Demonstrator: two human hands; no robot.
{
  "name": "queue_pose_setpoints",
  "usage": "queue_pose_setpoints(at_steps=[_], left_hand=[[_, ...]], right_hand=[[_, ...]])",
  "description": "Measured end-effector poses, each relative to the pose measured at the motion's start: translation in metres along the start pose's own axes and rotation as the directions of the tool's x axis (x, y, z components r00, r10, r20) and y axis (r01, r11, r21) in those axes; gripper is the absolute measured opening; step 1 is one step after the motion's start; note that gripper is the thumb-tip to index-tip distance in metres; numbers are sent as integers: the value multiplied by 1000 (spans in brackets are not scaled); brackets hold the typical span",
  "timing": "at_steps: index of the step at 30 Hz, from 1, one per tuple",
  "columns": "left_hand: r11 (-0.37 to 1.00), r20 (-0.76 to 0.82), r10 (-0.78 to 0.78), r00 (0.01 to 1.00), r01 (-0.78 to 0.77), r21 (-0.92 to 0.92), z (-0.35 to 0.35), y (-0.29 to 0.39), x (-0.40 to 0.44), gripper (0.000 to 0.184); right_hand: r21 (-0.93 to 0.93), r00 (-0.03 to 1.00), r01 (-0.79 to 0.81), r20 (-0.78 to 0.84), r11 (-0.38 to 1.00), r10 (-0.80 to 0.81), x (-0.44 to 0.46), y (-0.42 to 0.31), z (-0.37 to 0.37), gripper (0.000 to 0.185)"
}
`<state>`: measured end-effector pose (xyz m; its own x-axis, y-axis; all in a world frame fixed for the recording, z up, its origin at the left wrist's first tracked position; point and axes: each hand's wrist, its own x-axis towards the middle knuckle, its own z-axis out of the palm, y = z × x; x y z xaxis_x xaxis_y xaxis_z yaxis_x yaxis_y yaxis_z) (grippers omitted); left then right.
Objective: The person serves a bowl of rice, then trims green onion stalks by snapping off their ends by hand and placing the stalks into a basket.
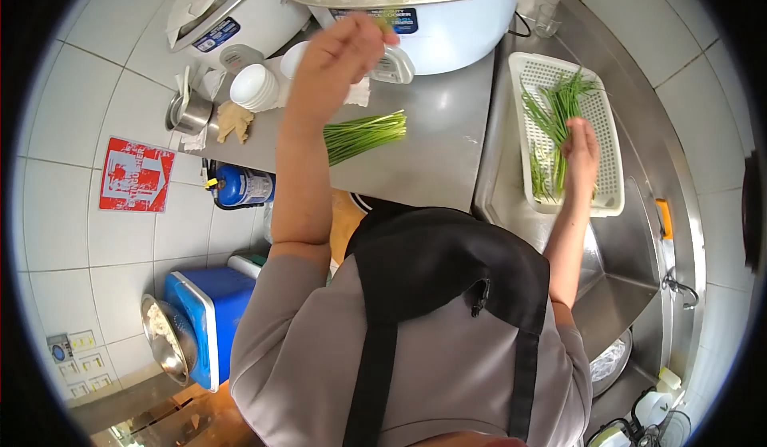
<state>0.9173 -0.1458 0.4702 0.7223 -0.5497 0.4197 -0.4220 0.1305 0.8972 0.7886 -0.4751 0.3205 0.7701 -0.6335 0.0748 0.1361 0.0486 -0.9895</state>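
My left hand (pixel 349 51) is raised over the counter in front of the large rice cooker. Its fingers are pinched together, with a blurred bit of green, like a chive strand, at the tips. Below it, a neat bundle of green chives (pixel 367 137) lies on the steel counter, partly behind my left forearm. On the right, my right hand (pixel 582 158) is closed around loose chives (pixel 565 103) inside a white perforated basket (pixel 617 183). More short green pieces lie in the basket's lower left.
Behind the counter (pixel 451 127) stand a large rice cooker (pixel 467 35) and another cooker (pixel 256 15). White stacked bowls (pixel 254 87) and a metal pot (pixel 190 111) sit at the left. The sink (pixel 615 303) lies at the right; a blue fire extinguisher (pixel 240 185) stands below the counter.
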Motion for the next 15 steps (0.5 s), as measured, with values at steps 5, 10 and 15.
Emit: queue_pose_setpoints(at_steps=[5, 10, 15], left_hand=[[807, -81, -285, 955, 285, 517, -35, -118, -42, 23], [671, -64, -204, 977, 188, 717, -47, -178, -76, 22], [633, -54, -286, 957, 231, 739, -46, -182, -91, 29]], right_hand=[[-548, 996, -26, 62, 836, 71, 6, 50, -47, 21], [-779, 828, 199, 458, 594, 323, -18, 57, -48, 27], [-833, 889, 194, 373, 517, 266, -7, 40, -56, 30]])
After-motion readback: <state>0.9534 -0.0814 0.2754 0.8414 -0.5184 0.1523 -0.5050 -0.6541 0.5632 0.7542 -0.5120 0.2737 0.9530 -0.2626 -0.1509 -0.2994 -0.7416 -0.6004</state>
